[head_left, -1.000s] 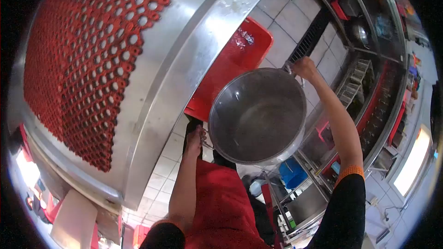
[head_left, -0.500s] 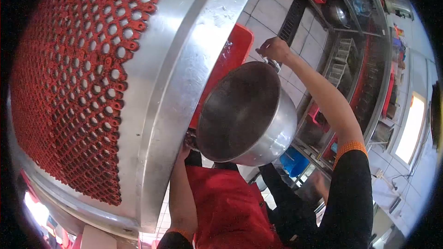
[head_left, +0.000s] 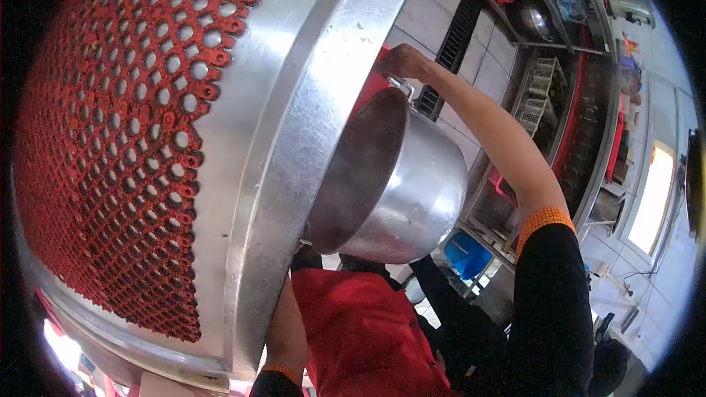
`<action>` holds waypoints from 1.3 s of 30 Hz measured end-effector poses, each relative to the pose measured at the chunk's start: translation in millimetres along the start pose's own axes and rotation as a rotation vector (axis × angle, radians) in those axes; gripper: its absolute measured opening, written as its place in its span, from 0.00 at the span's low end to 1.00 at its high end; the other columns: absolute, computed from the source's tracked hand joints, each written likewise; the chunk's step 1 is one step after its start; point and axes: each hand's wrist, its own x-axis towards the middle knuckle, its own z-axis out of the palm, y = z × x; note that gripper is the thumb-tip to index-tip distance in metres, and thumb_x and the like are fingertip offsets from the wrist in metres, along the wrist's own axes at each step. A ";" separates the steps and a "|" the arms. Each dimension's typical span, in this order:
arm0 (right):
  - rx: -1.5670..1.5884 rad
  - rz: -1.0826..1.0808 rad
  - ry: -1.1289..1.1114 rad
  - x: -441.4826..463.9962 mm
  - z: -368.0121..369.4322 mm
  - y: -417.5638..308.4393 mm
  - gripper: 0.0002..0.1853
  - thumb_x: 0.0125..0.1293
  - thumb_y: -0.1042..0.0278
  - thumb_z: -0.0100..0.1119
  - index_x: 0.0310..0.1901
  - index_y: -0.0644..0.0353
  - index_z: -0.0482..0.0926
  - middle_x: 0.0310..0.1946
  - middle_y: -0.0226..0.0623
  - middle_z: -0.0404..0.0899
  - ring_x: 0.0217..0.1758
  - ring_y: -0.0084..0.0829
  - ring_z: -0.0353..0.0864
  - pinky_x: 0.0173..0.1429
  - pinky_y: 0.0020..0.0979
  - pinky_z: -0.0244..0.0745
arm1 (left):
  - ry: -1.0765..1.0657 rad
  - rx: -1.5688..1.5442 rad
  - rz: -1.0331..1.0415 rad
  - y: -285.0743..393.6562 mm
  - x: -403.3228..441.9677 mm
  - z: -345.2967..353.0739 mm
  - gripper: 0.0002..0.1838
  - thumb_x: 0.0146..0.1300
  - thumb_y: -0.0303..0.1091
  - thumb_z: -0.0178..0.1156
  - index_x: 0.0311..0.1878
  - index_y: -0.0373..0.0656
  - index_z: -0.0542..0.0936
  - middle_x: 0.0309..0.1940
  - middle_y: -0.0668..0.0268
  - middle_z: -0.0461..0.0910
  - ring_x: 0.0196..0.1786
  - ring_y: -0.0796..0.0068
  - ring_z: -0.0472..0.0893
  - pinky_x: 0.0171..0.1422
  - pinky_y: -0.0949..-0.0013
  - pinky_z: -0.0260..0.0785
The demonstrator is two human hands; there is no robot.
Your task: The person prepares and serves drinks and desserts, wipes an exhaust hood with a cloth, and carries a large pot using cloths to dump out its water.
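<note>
A large silver pot (head_left: 426, 191) with a dark interior is tipped on its side in front of my red apron. Its mouth points left, partly behind the edge of the metal counter (head_left: 287, 169). My right hand (head_left: 404, 61) is closed at the pot's upper handle (head_left: 403, 87), knuckles up. At the pot's lower end, my left forearm (head_left: 287, 334) reaches up behind the counter edge, which hides the left hand. Between the pot's rim and the counter shows a strip of a red tub (head_left: 373, 88).
A red perforated mat (head_left: 118, 154) covers the counter at left. A floor drain (head_left: 456, 37) runs through the tiles beyond. Metal shelving (head_left: 566, 22) with bowls and white baskets (head_left: 540, 92) lines the right. A blue container (head_left: 467, 254) and someone's dark clothing (head_left: 460, 309) are lower right.
The pot has tipped further left, its mouth now facing the counter edge and more of its outer side showing. My right hand has moved left with the handle. My left hand has become hidden.
</note>
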 end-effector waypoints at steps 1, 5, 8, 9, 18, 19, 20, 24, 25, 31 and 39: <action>-0.073 0.015 -0.052 6.5 -3.2 -4.0 0.30 0.56 0.33 0.47 0.49 0.50 0.77 0.39 0.39 0.80 0.43 0.40 0.78 0.50 0.37 0.72 | 0.089 -0.001 -0.009 0.0 0.8 4.7 0.19 0.66 0.52 0.44 0.45 0.48 0.75 0.37 0.66 0.79 0.41 0.71 0.77 0.44 0.62 0.72; 0.039 -0.120 0.133 15.3 1.7 -20.4 0.29 0.56 0.34 0.49 0.50 0.48 0.76 0.43 0.39 0.80 0.45 0.38 0.78 0.51 0.36 0.71 | 0.135 0.234 0.053 -7.9 -13.8 55.5 0.22 0.65 0.54 0.44 0.48 0.47 0.74 0.38 0.67 0.79 0.42 0.71 0.77 0.46 0.60 0.72; 0.151 -0.003 0.006 3.0 -12.8 -33.7 0.29 0.55 0.36 0.54 0.51 0.48 0.76 0.45 0.39 0.78 0.48 0.38 0.77 0.53 0.37 0.70 | 0.055 0.186 0.054 3.6 -9.0 19.5 0.23 0.65 0.54 0.44 0.49 0.45 0.73 0.36 0.69 0.79 0.37 0.74 0.78 0.42 0.65 0.74; 0.114 -0.019 0.029 16.6 -4.2 -25.5 0.29 0.54 0.37 0.55 0.51 0.48 0.76 0.46 0.39 0.78 0.48 0.39 0.77 0.54 0.37 0.70 | 0.033 0.077 0.029 7.1 -6.8 6.5 0.23 0.65 0.54 0.44 0.48 0.44 0.73 0.34 0.70 0.79 0.34 0.76 0.77 0.39 0.67 0.74; 0.184 0.153 0.106 -10.3 12.4 -13.8 0.23 0.55 0.45 0.57 0.44 0.53 0.79 0.37 0.38 0.79 0.41 0.32 0.76 0.47 0.34 0.69 | 0.058 0.053 0.017 11.9 -18.8 -0.9 0.17 0.68 0.50 0.43 0.43 0.47 0.74 0.21 0.74 0.73 0.19 0.84 0.70 0.27 0.72 0.69; 0.175 0.137 0.136 -21.3 11.2 -15.4 0.22 0.55 0.46 0.58 0.44 0.54 0.79 0.34 0.37 0.79 0.38 0.31 0.76 0.44 0.34 0.69 | -0.007 0.103 0.000 15.1 -20.5 -8.2 0.17 0.68 0.49 0.43 0.44 0.48 0.74 0.21 0.75 0.72 0.20 0.84 0.70 0.28 0.71 0.69; 0.168 0.118 0.166 -29.7 10.4 -15.9 0.21 0.55 0.47 0.58 0.43 0.54 0.79 0.32 0.36 0.79 0.36 0.31 0.76 0.41 0.33 0.70 | 0.163 0.122 0.001 13.9 -25.7 4.3 0.16 0.68 0.48 0.43 0.45 0.48 0.74 0.21 0.75 0.72 0.21 0.83 0.71 0.29 0.70 0.69; 0.239 0.179 -0.049 -59.5 15.2 2.6 0.18 0.55 0.50 0.58 0.36 0.58 0.78 0.23 0.31 0.74 0.26 0.26 0.71 0.31 0.31 0.68 | 0.230 0.151 -0.068 3.4 -30.5 -7.8 0.14 0.67 0.47 0.46 0.47 0.50 0.75 0.25 0.74 0.75 0.27 0.79 0.73 0.35 0.66 0.67; 0.259 0.192 -0.101 -68.4 18.2 8.2 0.17 0.55 0.51 0.58 0.34 0.59 0.78 0.20 0.29 0.72 0.23 0.25 0.70 0.29 0.30 0.67 | 0.090 0.152 -0.102 4.0 -33.0 -25.5 0.14 0.66 0.47 0.47 0.47 0.51 0.75 0.27 0.74 0.76 0.29 0.78 0.74 0.37 0.65 0.67; -0.002 -0.170 0.005 -166.4 70.9 81.8 0.15 0.55 0.57 0.51 0.30 0.62 0.77 0.28 0.41 0.78 0.33 0.39 0.80 0.32 0.38 0.73 | 0.493 0.502 -0.145 -73.2 -29.7 7.0 0.18 0.60 0.50 0.55 0.48 0.51 0.74 0.40 0.72 0.76 0.43 0.73 0.73 0.49 0.62 0.65; 0.379 0.870 0.220 -418.3 153.9 103.1 0.31 0.51 0.38 0.50 0.51 0.53 0.76 0.51 0.43 0.75 0.58 0.45 0.71 0.61 0.57 0.56 | 0.350 0.880 0.327 -172.1 -22.3 66.0 0.23 0.60 0.45 0.55 0.55 0.44 0.69 0.48 0.65 0.72 0.52 0.69 0.71 0.55 0.63 0.64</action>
